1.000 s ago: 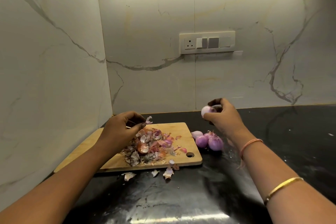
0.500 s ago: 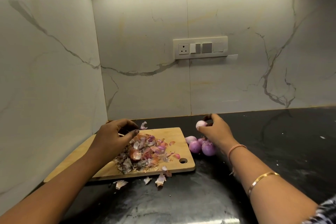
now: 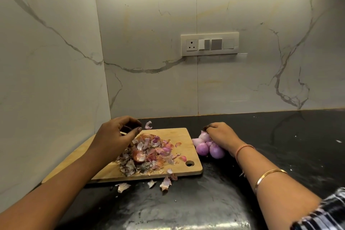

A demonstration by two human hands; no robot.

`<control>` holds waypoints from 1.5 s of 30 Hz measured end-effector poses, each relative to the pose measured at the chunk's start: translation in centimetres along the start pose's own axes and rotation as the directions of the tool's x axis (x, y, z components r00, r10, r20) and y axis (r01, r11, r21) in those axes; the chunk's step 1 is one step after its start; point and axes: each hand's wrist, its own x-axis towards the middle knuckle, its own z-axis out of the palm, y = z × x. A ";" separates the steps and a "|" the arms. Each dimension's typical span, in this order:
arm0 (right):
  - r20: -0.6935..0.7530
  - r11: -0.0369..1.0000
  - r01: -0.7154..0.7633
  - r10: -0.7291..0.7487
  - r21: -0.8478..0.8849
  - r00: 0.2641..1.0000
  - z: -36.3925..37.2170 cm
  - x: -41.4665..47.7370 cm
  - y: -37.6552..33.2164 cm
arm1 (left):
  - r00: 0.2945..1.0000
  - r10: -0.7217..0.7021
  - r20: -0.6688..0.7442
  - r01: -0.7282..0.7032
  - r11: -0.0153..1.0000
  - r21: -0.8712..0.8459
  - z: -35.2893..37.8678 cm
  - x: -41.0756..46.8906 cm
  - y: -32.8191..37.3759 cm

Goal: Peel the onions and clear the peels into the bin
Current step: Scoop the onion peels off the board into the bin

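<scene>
A wooden cutting board [image 3: 179, 136] lies on the black counter with a heap of onion peels [image 3: 149, 153] on it. My left hand [image 3: 113, 136] hovers over the heap, fingers curled round what looks like a small knife, mostly hidden. Right of the board sits a cluster of peeled purple onions [image 3: 209, 148]. My right hand [image 3: 222, 134] rests on top of that cluster, its fingers curled on a pale peeled onion [image 3: 203, 135] that touches the others.
A few loose peels [image 3: 165, 183] lie on the black counter [image 3: 280, 136] in front of the board, and one curl of peel [image 3: 148, 125] behind it. Marble walls close off the left and back. A socket panel [image 3: 210, 44] is on the back wall. No bin is in view.
My right hand has come down with the pale peeled onion from above the counter onto the onion cluster. My left hand has stayed over the peel heap.
</scene>
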 end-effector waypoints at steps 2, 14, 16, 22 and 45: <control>0.009 1.000 -0.016 0.016 0.009 1.000 0.0 0.0 0.0 | 1.000 -0.015 -0.026 0.014 1.000 -0.013 0.0 0.0 -0.1; -0.109 0.948 0.316 -0.310 0.044 0.944 0.7 -3.8 -3.6 | 0.982 -0.143 -0.125 0.141 0.990 -0.029 -0.7 0.4 -0.9; -0.028 0.915 0.402 -0.402 0.018 0.915 1.6 -5.1 -4.8 | 0.976 -0.176 -0.132 0.170 0.984 -0.051 -0.8 0.5 -1.2; 0.192 0.873 0.486 -0.471 -0.039 0.861 5.0 -7.0 -6.4 | 0.943 -0.313 -0.109 0.300 0.946 -0.123 -0.7 0.4 -2.0; 0.407 0.930 0.329 -0.241 -0.162 0.881 8.4 3.2 -9.4 | 0.929 -0.365 -0.068 0.357 0.928 -0.103 0.0 1.0 -4.3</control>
